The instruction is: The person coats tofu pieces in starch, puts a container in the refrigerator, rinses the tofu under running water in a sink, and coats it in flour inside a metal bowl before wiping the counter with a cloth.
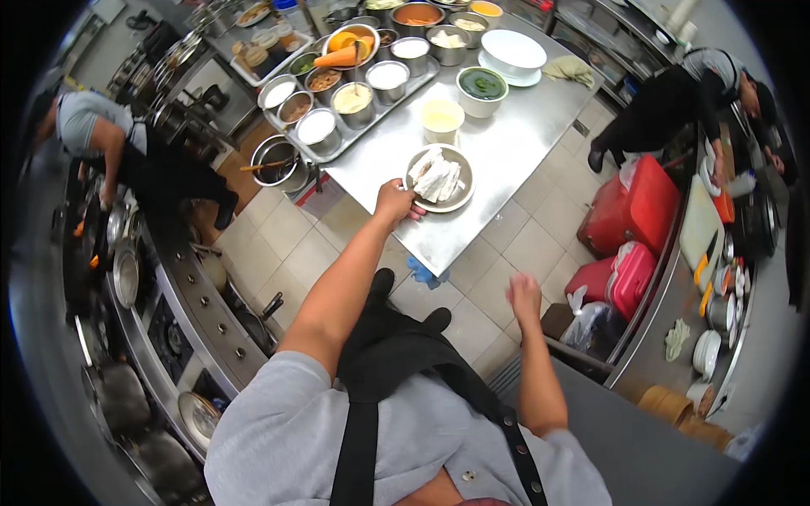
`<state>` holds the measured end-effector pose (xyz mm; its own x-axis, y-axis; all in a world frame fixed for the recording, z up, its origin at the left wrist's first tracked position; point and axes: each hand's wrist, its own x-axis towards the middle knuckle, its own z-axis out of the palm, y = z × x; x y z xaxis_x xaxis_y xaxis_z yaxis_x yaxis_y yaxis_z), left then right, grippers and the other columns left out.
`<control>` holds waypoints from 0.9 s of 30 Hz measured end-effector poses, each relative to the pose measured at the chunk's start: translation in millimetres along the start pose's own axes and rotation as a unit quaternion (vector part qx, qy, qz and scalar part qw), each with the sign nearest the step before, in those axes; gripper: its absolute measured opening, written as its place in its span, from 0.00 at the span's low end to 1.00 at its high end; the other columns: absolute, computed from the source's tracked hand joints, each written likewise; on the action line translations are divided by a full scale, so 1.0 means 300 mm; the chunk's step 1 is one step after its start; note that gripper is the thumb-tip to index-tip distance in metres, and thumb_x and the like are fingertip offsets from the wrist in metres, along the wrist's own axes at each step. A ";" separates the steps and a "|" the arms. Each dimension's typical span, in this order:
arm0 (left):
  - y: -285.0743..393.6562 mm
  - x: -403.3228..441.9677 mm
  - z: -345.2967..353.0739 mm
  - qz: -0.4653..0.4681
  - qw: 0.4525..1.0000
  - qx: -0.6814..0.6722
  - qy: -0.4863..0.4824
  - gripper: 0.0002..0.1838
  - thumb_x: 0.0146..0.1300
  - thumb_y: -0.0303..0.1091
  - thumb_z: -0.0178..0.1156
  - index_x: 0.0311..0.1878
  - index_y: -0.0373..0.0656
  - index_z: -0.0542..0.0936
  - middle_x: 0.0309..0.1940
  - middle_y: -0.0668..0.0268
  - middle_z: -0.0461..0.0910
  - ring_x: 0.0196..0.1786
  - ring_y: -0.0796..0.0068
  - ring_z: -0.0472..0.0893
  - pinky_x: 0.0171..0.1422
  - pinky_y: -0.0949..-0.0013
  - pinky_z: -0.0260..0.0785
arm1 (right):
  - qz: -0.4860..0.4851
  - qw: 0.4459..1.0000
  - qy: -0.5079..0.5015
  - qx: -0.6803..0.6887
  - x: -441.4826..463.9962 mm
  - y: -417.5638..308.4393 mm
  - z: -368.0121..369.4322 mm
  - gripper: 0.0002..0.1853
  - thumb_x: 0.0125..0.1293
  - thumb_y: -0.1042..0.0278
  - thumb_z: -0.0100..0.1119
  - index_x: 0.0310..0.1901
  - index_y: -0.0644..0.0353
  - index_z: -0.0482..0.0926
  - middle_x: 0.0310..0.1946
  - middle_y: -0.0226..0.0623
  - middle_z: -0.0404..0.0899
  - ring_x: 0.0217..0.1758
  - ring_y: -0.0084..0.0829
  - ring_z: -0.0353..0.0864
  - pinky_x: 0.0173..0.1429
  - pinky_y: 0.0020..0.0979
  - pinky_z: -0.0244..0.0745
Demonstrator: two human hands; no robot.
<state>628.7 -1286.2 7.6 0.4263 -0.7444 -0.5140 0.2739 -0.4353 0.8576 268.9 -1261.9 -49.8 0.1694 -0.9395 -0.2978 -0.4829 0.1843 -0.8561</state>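
My left hand [395,203] is closed on the rim of a round metal bowl [461,201], thumb above and fingertips below. White strips or pieces of food [436,177] lie heaped in the bowl, which is at the near end of the steel table [371,179]. Just beyond it are a container of pale yellow liquid [442,118] and a white bowl with a dark green filling [482,88]. Off the table to the right, my right hand [525,297] hangs over the floor. Its fingers are blurred, and nothing shows in it.
Several metal containers of ingredients stand on a tray [369,126] at the table's left. Stoves [202,304] line the left side, where one person [110,126] works. Another person [683,93] leans over the right counter, near red coolers [633,202].
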 end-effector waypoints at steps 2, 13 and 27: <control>-0.019 -0.023 -0.007 0.005 1.000 -0.001 0.013 0.13 0.58 0.20 0.53 0.47 0.29 0.73 0.29 0.53 0.81 0.21 0.69 0.82 0.17 0.73 0.72 | -0.022 0.995 -0.049 0.085 0.129 -0.327 0.078 0.15 0.67 0.59 0.55 0.43 0.65 0.75 0.27 0.35 0.79 0.24 0.22 0.77 0.25 0.24 0.70; -0.094 -0.622 -0.230 0.085 0.987 -0.097 0.095 0.14 0.58 0.23 0.53 0.48 0.31 0.72 0.18 0.57 0.78 0.16 0.71 0.79 0.16 0.70 0.71 | 0.003 0.933 -0.325 0.158 0.002 -0.577 0.423 0.22 0.55 0.74 0.46 0.54 0.67 0.70 0.40 0.41 0.78 0.30 0.31 0.80 0.19 0.28 0.74; -0.541 -1.872 -0.669 0.174 0.891 -0.243 0.341 0.25 0.72 0.50 0.45 0.60 0.40 0.70 0.39 0.66 0.77 0.31 0.83 0.78 0.23 0.76 0.72 | -0.023 0.760 -0.649 0.006 -1.090 -0.729 0.713 0.17 0.56 0.74 0.48 0.47 0.70 0.71 0.34 0.41 0.79 0.24 0.31 0.80 0.20 0.28 0.75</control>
<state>517.7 -695.8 153.4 0.9378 -0.2376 -0.2530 0.2940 0.1564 0.9429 502.9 -933.4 144.5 0.8947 0.1308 -0.4270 -0.4446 0.1705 -0.8793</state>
